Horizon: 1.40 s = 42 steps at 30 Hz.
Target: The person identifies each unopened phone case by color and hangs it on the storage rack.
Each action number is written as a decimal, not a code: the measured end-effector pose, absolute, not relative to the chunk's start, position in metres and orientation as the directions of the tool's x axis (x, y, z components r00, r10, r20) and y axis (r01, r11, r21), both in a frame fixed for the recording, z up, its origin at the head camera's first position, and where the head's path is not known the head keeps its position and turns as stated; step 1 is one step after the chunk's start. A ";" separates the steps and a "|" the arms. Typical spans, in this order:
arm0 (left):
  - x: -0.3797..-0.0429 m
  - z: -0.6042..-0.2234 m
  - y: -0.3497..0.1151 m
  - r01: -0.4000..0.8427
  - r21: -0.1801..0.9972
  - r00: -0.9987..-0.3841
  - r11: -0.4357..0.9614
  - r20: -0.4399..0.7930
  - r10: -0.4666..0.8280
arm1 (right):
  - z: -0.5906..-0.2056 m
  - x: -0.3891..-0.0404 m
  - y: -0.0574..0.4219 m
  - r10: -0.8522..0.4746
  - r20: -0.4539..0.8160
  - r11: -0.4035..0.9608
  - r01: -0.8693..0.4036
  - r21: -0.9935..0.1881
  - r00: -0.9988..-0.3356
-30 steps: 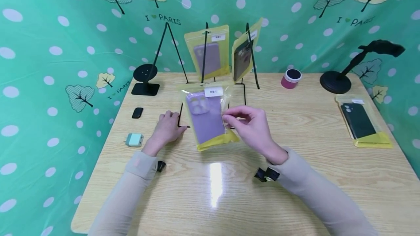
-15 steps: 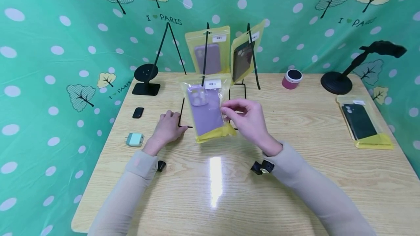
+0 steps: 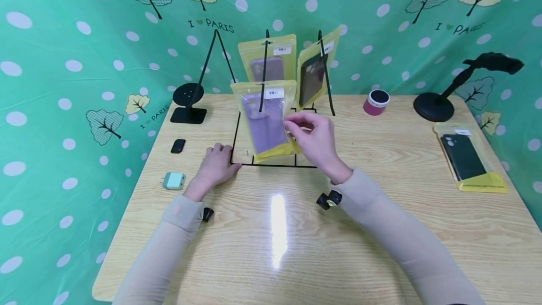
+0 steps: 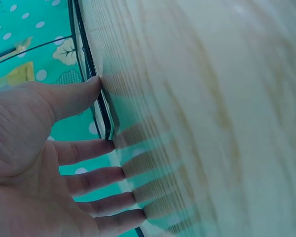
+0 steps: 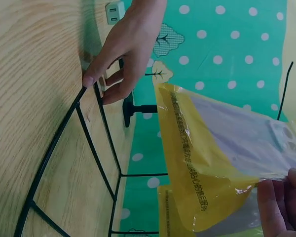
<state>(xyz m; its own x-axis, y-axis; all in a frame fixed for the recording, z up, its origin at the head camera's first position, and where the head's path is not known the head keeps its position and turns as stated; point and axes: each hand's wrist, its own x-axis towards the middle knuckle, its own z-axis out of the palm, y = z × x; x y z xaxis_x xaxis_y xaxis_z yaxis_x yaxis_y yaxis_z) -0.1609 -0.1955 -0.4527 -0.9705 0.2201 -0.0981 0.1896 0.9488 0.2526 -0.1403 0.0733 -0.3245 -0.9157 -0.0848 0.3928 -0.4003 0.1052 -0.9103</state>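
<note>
My right hand (image 3: 292,128) pinches the right edge of a clear and yellow bag (image 3: 266,121) with a purple phone case inside, holding it upright over the base of a black wire rack (image 3: 275,165). The rack's left rod crosses the bag's top. In the right wrist view the bag (image 5: 222,148) hangs from my fingers (image 5: 278,202). My left hand (image 3: 220,156) lies flat on the table, thumb and fingers at the rack's front left corner; the left wrist view shows the thumb (image 4: 84,94) against the wire (image 4: 102,106).
Two more bagged cases (image 3: 273,60) (image 3: 313,76) hang on the rack. A mint charger (image 3: 174,180), a small black item (image 3: 178,145) and a round stand (image 3: 187,102) lie left. A pink speaker (image 3: 376,101), a black holder (image 3: 440,102) and a bagged dark case (image 3: 467,156) lie right.
My right hand has carried the purple case bag up and away from me, from above the table's middle to the rack's rod. The left hand has stayed put.
</note>
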 end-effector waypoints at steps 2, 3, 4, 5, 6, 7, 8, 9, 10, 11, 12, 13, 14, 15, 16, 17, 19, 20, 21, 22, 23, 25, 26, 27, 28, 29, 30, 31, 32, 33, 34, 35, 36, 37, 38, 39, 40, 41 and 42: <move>-0.161 -0.453 -0.195 0.191 0.254 -0.970 0.948 -0.098 0.222 | -0.325 -0.144 0.071 -0.068 0.393 0.104 -0.398 -0.911 -0.917; -0.162 -0.453 -0.195 0.191 0.253 -0.970 0.948 -0.099 0.222 | -0.325 -0.146 0.070 -0.060 0.392 0.098 -0.397 -0.913 -0.918; -0.162 -0.454 -0.195 0.191 0.252 -0.970 0.949 -0.100 0.222 | -0.325 -0.149 0.069 -0.053 0.390 0.091 -0.393 -0.915 -0.919; -0.162 -0.454 -0.195 0.187 0.253 -0.970 0.949 -0.105 0.219 | -0.326 -0.152 0.068 -0.045 0.386 0.086 -0.388 -0.918 -0.921; -0.162 -0.455 -0.195 0.185 0.253 -0.970 0.949 -0.107 0.218 | -0.327 -0.154 0.067 -0.038 0.384 0.082 -0.386 -0.919 -0.923; -0.162 -0.455 -0.195 0.182 0.255 -0.971 0.950 -0.108 0.215 | -0.328 -0.156 0.066 -0.032 0.386 0.080 -0.387 -0.918 -0.922; -0.162 -0.456 -0.195 0.179 0.256 -0.971 0.950 -0.110 0.213 | -0.331 -0.160 0.066 -0.028 0.389 0.078 -0.390 -0.917 -0.921; -0.162 -0.456 -0.195 0.176 0.255 -0.971 0.951 -0.111 0.210 | -0.335 -0.165 0.066 -0.022 0.394 0.083 -0.394 -0.915 -0.919; -0.162 -0.456 -0.195 0.174 0.255 -0.972 0.951 -0.112 0.208 | -0.339 -0.169 0.066 -0.019 0.400 0.092 -0.400 -0.912 -0.916; -0.162 -0.456 -0.195 0.172 0.255 -0.972 0.952 -0.114 0.206 | -0.344 -0.173 0.066 -0.015 0.404 0.100 -0.404 -0.909 -0.915; -0.162 -0.457 -0.195 0.172 0.255 -0.972 0.952 -0.113 0.206 | -0.348 -0.177 0.066 -0.011 0.409 0.109 -0.408 -0.907 -0.912; -0.161 -0.457 -0.196 0.170 0.254 -0.972 0.952 -0.115 0.204 | -0.353 -0.181 0.067 -0.008 0.414 0.121 -0.412 -0.903 -0.910; -0.161 -0.457 -0.196 0.169 0.254 -0.972 0.952 -0.117 0.204 | -0.358 -0.186 0.067 -0.006 0.418 0.132 -0.415 -0.900 -0.909; -0.161 -0.457 -0.196 0.168 0.253 -0.972 0.953 -0.118 0.203 | -0.361 -0.188 0.067 -0.004 0.424 0.147 -0.420 -0.896 -0.906; -0.161 -0.457 -0.196 0.168 0.254 -0.972 0.952 -0.119 0.203 | -0.363 -0.190 0.068 -0.004 0.430 0.155 -0.425 -0.892 -0.903; -0.161 -0.457 -0.196 0.168 0.255 -0.972 0.952 -0.118 0.203 | -0.365 -0.192 0.068 -0.004 0.435 0.163 -0.430 -0.888 -0.900; -0.161 -0.456 -0.196 0.170 0.257 -0.972 0.951 -0.117 0.205 | -0.367 -0.194 0.068 -0.004 0.457 0.183 -0.450 -0.874 -0.889; -0.161 -0.456 -0.196 0.172 0.258 -0.971 0.951 -0.116 0.208 | -0.368 -0.195 0.068 -0.004 0.469 0.193 -0.461 -0.866 -0.883; -0.161 -0.456 -0.196 0.177 0.258 -0.971 0.950 -0.114 0.211 | -0.369 -0.195 0.068 -0.004 0.482 0.204 -0.473 -0.857 -0.876; -0.161 -0.456 -0.196 0.180 0.259 -0.970 0.949 -0.112 0.214 | -0.369 -0.195 0.068 -0.004 0.497 0.217 -0.486 -0.847 -0.868; -0.161 -0.456 -0.196 0.182 0.259 -0.970 0.949 -0.111 0.216 | -0.370 -0.196 0.068 -0.006 0.511 0.229 -0.499 -0.836 -0.859; -0.161 -0.456 -0.196 0.184 0.259 -0.970 0.948 -0.108 0.217 | -0.371 -0.196 0.067 -0.009 0.536 0.251 -0.521 -0.816 -0.844; -0.161 -0.456 -0.196 0.183 0.258 -0.970 0.949 -0.107 0.216 | -0.372 -0.197 0.067 -0.012 0.548 0.263 -0.531 -0.805 -0.836; -0.161 -0.456 -0.196 0.181 0.258 -0.971 0.949 -0.106 0.214 | -0.372 -0.197 0.067 -0.014 0.560 0.276 -0.541 -0.794 -0.828; -0.161 -0.456 -0.196 0.177 0.258 -0.972 0.950 -0.107 0.210 | -0.373 -0.197 0.067 -0.016 0.570 0.287 -0.550 -0.785 -0.822; -0.161 -0.456 -0.196 0.173 0.258 -0.972 0.950 -0.109 0.207 | -0.373 -0.197 0.067 -0.017 0.577 0.294 -0.556 -0.777 -0.816; -0.161 -0.456 -0.196 0.170 0.258 -0.973 0.951 -0.109 0.204 | -0.374 -0.198 0.068 -0.017 0.584 0.303 -0.560 -0.771 -0.812; -0.161 -0.456 -0.196 0.168 0.258 -0.973 0.951 -0.110 0.201 | -0.374 -0.198 0.068 -0.017 0.591 0.313 -0.566 -0.763 -0.806; -0.161 -0.456 -0.196 0.166 0.259 -0.974 0.952 -0.111 0.200 | -0.374 -0.198 0.068 -0.016 0.599 0.324 -0.571 -0.754 -0.800; -0.161 -0.456 -0.196 0.164 0.259 -0.974 0.952 -0.113 0.199 | -0.375 -0.198 0.068 -0.014 0.607 0.332 -0.576 -0.747 -0.795; -0.161 -0.456 -0.196 0.163 0.261 -0.974 0.952 -0.114 0.198 | -0.375 -0.198 0.068 -0.013 0.614 0.338 -0.581 -0.740 -0.790; -0.161 -0.455 -0.196 0.164 0.261 -0.973 0.951 -0.114 0.199 | -0.375 -0.198 0.068 -0.013 0.620 0.342 -0.586 -0.735 -0.785; -0.161 -0.455 -0.195 0.163 0.262 -0.973 0.951 -0.115 0.199 | -0.375 -0.199 0.068 -0.013 0.624 0.344 -0.590 -0.731 -0.781; -0.161 -0.455 -0.195 0.161 0.262 -0.973 0.952 -0.117 0.197 | -0.375 -0.199 0.068 -0.014 0.629 0.345 -0.594 -0.727 -0.777; -0.161 -0.455 -0.195 0.160 0.263 -0.974 0.952 -0.118 0.196 | -0.375 -0.198 0.068 -0.015 0.633 0.345 -0.599 -0.723 -0.774; -0.160 -0.454 -0.195 0.158 0.262 -0.974 0.952 -0.119 0.195 | -0.375 -0.198 0.069 -0.018 0.635 0.343 -0.601 -0.721 -0.772; -0.160 -0.454 -0.195 0.157 0.263 -0.974 0.952 -0.120 0.193 | -0.375 -0.198 0.069 -0.019 0.636 0.342 -0.603 -0.721 -0.771; -0.160 -0.454 -0.195 0.155 0.262 -0.974 0.952 -0.121 0.192 | -0.375 -0.197 0.070 -0.019 0.636 0.341 -0.603 -0.721 -0.771; -0.160 -0.454 -0.195 0.154 0.262 -0.974 0.953 -0.122 0.191 | -0.375 -0.197 0.071 -0.017 0.637 0.344 -0.602 -0.720 -0.771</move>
